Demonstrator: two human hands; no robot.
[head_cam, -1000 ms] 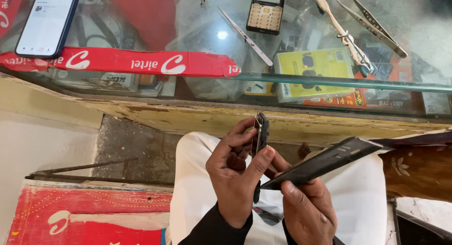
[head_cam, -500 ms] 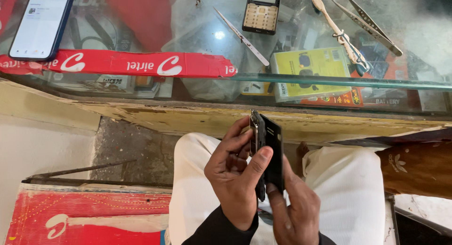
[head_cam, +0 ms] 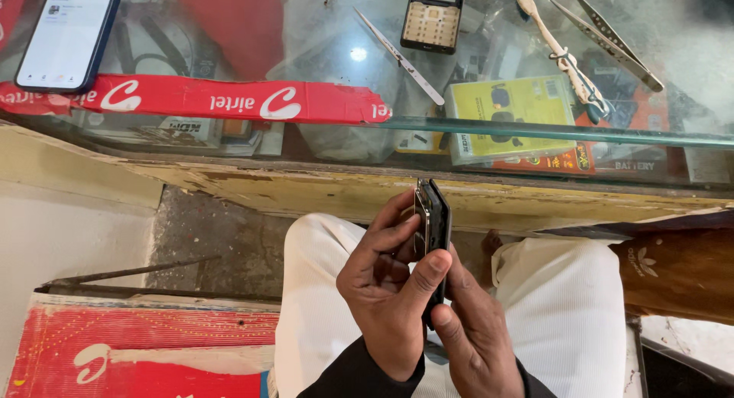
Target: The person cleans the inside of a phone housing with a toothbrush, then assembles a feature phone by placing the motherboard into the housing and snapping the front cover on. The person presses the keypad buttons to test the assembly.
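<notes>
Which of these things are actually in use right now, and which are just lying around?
In use:
- dark phone body, held edge-on by left hand and right hand

Lying about on the glass counter:
- smartphone
- keypad phone
- tweezers
- metal pry tool
- brush

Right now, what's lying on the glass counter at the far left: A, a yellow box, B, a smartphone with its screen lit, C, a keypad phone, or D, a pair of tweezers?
B: a smartphone with a bright white screen lies at the far left of the glass counter.
</notes>
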